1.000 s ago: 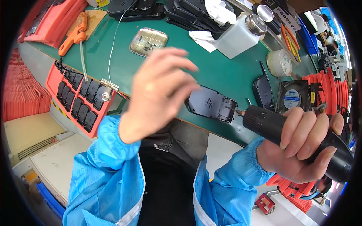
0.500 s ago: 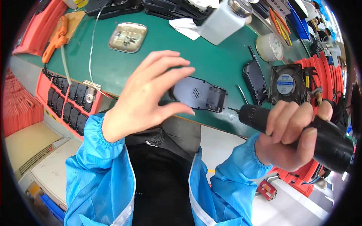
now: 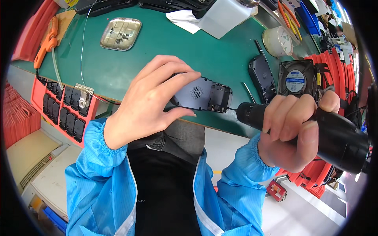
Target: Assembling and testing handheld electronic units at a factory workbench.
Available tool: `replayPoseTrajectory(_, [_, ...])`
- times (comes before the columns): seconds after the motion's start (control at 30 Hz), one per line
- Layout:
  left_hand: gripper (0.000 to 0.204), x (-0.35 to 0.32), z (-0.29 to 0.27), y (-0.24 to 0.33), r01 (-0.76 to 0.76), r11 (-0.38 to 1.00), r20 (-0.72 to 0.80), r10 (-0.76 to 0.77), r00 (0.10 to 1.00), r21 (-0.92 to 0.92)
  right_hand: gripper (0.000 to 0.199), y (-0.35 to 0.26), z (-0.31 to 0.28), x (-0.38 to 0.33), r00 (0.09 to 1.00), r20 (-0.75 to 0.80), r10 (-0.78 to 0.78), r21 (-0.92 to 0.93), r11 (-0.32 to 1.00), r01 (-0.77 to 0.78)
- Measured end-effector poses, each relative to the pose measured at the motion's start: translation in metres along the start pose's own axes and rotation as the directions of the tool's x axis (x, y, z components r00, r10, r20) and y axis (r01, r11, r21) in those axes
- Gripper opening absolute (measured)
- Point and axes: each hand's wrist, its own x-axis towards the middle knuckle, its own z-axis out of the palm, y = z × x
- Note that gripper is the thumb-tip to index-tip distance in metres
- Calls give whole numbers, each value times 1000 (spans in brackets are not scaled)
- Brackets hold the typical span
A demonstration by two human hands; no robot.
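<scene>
A dark grey handheld device [image 3: 193, 94] with a round speaker grille and an uncovered battery compartment lies near the table's front edge. My left hand [image 3: 151, 98] closes round its left end, fingers on the far edge and thumb on the near edge; the hand hides that end. In my right hand [image 3: 293, 129] is a black electric screwdriver [image 3: 252, 114], held nearly level. Its thin bit points left and reaches the device's lower right corner; whether it touches a screw I cannot tell.
On the green table [image 3: 177, 43] stand a metal tray [image 3: 121, 34] of small dark parts, a white bottle [image 3: 224, 19], a second handheld device [image 3: 262, 76], tweezers [image 3: 249, 92] and a fan [image 3: 296, 78]. An orange glue gun [image 3: 49, 41] lies left, above a red tray of black parts [image 3: 67, 108].
My left hand has come down and closed on the device. The screwdriver has moved left, bringing its bit to the device's corner. The whole view has shifted slightly.
</scene>
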Motion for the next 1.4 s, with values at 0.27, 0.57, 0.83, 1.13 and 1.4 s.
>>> replayPoseTrajectory(0.27, [69,0,-1,-1,18,1000,7,-18,1000,-2,31,2,14,-3,1000,6,-24,-115,993,25])
replayPoseTrajectory(0.57, [71,-2,0,-1,36,999,-4,-36,999,-36,21,3,29,-5,991,-104,-81,-234,971,55])
replayPoseTrajectory(0.83, [71,-2,2,-2,28,999,-15,-29,999,-37,21,2,35,-4,980,-164,-111,-255,965,66])
replayPoseTrajectory(1.13, [49,3,2,12,-36,990,-135,17,991,-136,28,-21,27,-1,985,-129,-112,-59,993,106])
replayPoseTrajectory(1.4, [29,9,10,20,-79,974,-250,25,968,-212,31,-27,35,6,982,-148,-119,192,970,146])
